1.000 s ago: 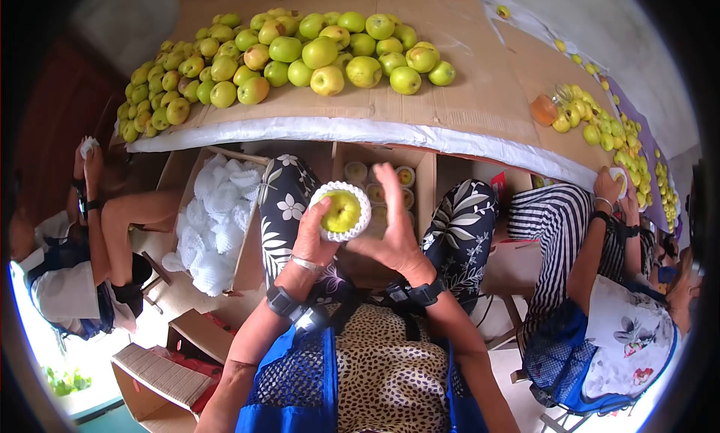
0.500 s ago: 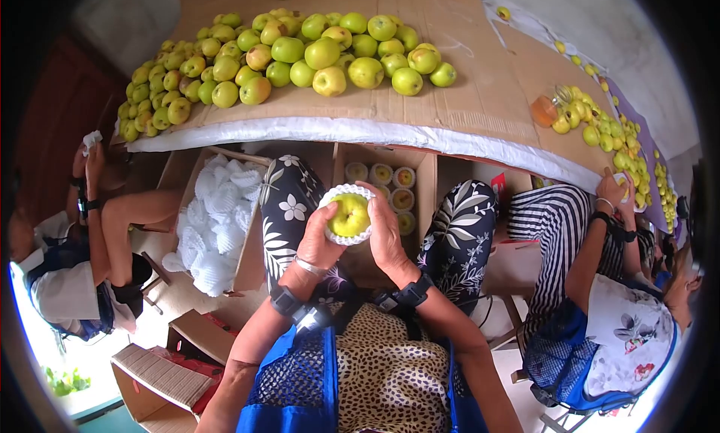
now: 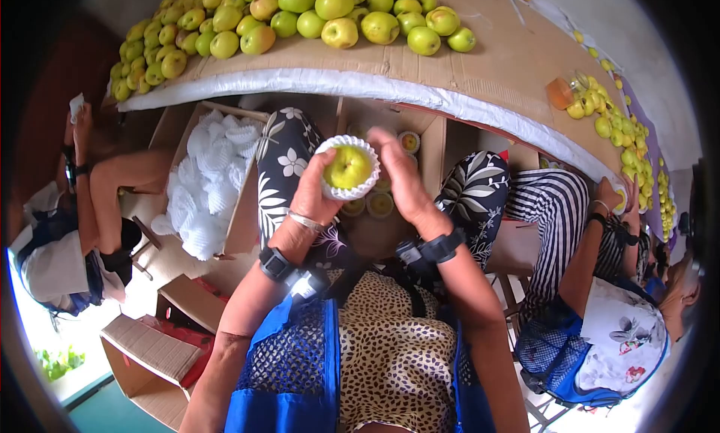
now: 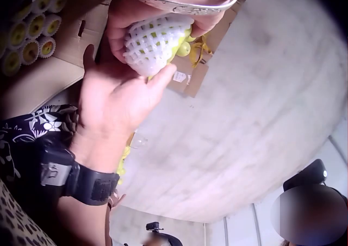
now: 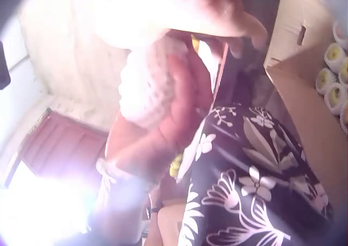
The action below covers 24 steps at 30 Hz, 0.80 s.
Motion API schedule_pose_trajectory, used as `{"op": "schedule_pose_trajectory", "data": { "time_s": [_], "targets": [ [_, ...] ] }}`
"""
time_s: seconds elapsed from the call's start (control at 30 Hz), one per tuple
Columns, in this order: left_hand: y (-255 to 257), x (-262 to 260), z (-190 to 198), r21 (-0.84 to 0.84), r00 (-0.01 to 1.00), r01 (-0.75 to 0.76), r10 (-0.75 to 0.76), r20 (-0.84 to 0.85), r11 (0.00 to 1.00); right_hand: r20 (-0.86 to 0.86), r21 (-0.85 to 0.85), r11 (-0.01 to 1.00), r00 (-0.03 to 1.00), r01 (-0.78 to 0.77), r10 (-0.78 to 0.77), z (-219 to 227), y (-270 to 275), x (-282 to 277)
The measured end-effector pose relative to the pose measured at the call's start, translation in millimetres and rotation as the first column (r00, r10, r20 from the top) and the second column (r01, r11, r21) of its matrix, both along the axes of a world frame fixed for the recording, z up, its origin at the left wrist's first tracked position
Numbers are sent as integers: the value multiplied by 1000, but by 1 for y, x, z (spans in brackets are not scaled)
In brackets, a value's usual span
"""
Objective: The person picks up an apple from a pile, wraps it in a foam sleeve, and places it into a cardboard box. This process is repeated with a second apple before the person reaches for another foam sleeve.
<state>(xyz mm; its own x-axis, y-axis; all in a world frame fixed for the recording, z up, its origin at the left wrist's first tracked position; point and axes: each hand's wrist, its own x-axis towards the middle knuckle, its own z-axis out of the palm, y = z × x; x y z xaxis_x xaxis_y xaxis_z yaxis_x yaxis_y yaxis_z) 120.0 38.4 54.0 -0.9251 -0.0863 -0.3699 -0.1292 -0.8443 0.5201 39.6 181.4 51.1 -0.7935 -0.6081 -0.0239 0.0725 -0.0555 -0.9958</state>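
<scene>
The left hand (image 3: 311, 191) is gripping a green apple (image 3: 347, 166) in a white foam net (image 3: 373, 179), thumb on the near side of the rim. The apple is sitting above the person's lap, between the knees, its bare dimpled end facing up out of the net. The right hand (image 3: 405, 184) is holding nothing; it is hovering wide, fingers extended, close by the net's right side. Whether it is touching the net is hard to tell, as it is blurring.

Beyond the hands, loose apples (image 3: 334, 4) are lying heaped on the cardboard-covered worktop (image 3: 450, 76), back from its front edge. Below that edge, an open box (image 3: 433, 154) is holding netted apples (image 3: 409, 141), and a carton (image 3: 244, 208) to the left is holding a pile of white nets (image 3: 214, 163). An orange jar (image 3: 560, 93) is standing near the worktop's right end, beside more apples (image 3: 604, 125). Two other people, one seated on each side, are also handling things.
</scene>
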Motion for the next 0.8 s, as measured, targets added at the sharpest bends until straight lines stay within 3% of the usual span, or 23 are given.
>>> {"op": "schedule_pose_trajectory", "data": {
  "time_s": [0.03, 0.17, 0.23, 0.3, 0.37, 0.47, 0.57, 0.63, 0.7, 0.8],
  "targets": [
    [-3, 0, 3, -32, 1000, -14, 14, -9, 999, -50, -24, 997, 996, 76, -77, 9, 2, -8],
    [-13, 5, 9, -215, 998, 59, -61, -4, 975, 91, 121, 937, 943, -329, 320, 52, 9, -30],
    [-14, 6, 19, -303, 999, 14, -25, -32, 953, -2, 264, 844, 874, -467, 485, 48, -1, -30],
    [-13, 12, 35, -439, 997, -69, 72, -8, 896, 62, 176, 852, 869, -494, 491, 50, -9, -23],
    [-22, 18, 31, -476, 997, -73, 77, -11, 876, 113, 111, 859, 865, -499, 488, 52, -17, -16],
    [-27, 30, 32, -466, 997, -77, 64, -45, 881, 188, 110, 874, 873, -473, 449, 57, -25, -1],
    [-28, 38, 30, -322, 997, -62, 48, -52, 945, 249, 205, 859, 873, -470, 419, 66, -29, 10],
    [-32, 43, 24, -360, 996, -51, 23, -81, 931, 298, 190, 858, 860, -478, 414, 65, -28, 18],
    [-32, 43, 17, -268, 995, -62, 40, -87, 961, 338, 178, 872, 861, -456, 381, 65, -27, 24],
    [-29, 45, 23, -303, 993, -107, 84, -88, 947, 359, 157, 878, 855, -452, 375, 61, -23, 29]
  ]
}}
